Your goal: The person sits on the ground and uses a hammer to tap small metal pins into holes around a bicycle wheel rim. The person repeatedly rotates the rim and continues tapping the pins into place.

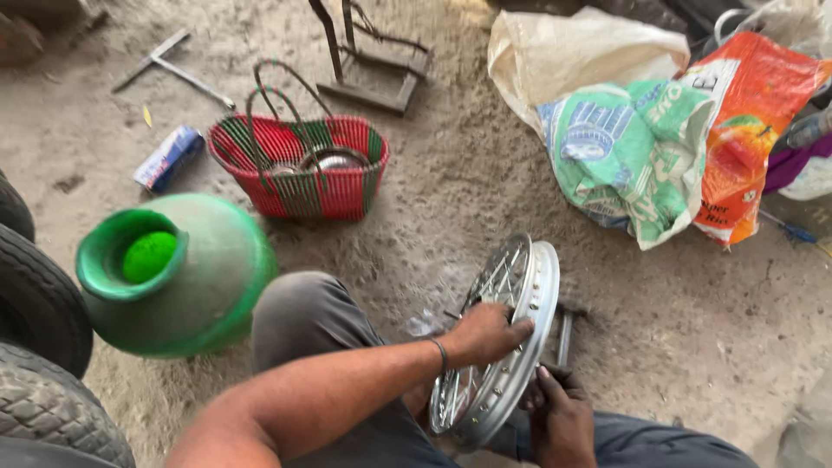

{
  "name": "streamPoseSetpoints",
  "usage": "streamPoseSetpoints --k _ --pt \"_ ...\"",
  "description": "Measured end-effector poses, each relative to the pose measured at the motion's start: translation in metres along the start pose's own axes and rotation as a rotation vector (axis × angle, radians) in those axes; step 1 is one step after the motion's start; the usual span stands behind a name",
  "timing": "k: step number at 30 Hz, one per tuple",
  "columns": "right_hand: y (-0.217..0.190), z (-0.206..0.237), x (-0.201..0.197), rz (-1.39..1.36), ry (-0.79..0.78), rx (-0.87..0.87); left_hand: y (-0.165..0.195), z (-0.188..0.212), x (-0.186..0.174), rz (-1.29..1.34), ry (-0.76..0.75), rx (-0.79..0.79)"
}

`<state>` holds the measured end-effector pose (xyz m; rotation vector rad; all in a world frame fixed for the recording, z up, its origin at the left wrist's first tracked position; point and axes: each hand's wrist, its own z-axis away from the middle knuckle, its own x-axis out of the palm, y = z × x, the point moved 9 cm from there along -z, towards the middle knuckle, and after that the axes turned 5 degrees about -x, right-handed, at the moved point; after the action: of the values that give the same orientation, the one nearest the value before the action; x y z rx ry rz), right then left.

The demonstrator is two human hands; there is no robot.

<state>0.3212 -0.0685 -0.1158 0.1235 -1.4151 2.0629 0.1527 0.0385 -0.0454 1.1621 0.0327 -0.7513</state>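
1. Nearest me, low centre of the frame, a spoked wheel rim (507,334) stands on edge between my knees, tilted a little.
2. My left hand (485,334) lies across the spokes, fingers curled over them and reaching the rim's edge; it grips the wheel.
3. My right hand (562,412) sits at the rim's lower right edge, fingers bent against the metal. Whether they pinch a small tool or only brace the rim, I cannot tell.
4. I judge the step to be work on the spokes with the wheel held steady. The next move calls for a firm left-hand hold, so the rim does not roll on the loose ground.
5. Left of my knee stands a green pot (178,273), dusty, with a bright green ball in its mouth. Tyres (39,347) fill the lower left edge.
6. Farther up, a red and green basket (303,169) holds metal dishes; a blue packet lies to its left.
7. Upper right, printed sacks (659,130) are heaped.
8. The ground (676,321) is bare sandy dirt; this looks like a workshop floor.
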Motion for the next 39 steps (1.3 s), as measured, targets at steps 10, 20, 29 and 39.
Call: streamPoseSetpoints --k 10,20,29,39 --pt "-0.058 -0.075 0.082 0.143 -0.167 -0.066 0.017 0.006 -0.008 0.119 0.102 0.252" --pt "-0.02 0.042 0.029 -0.202 -0.054 -0.08 0.02 0.019 -0.009 0.05 0.028 0.229" --pt "0.003 0.041 0.024 -0.103 0.011 -0.061 0.019 0.015 -0.015 0.046 0.051 0.178" --pt "-0.026 -0.061 0.034 -0.014 -0.099 -0.018 0.004 -0.005 0.004 0.091 0.038 0.18"
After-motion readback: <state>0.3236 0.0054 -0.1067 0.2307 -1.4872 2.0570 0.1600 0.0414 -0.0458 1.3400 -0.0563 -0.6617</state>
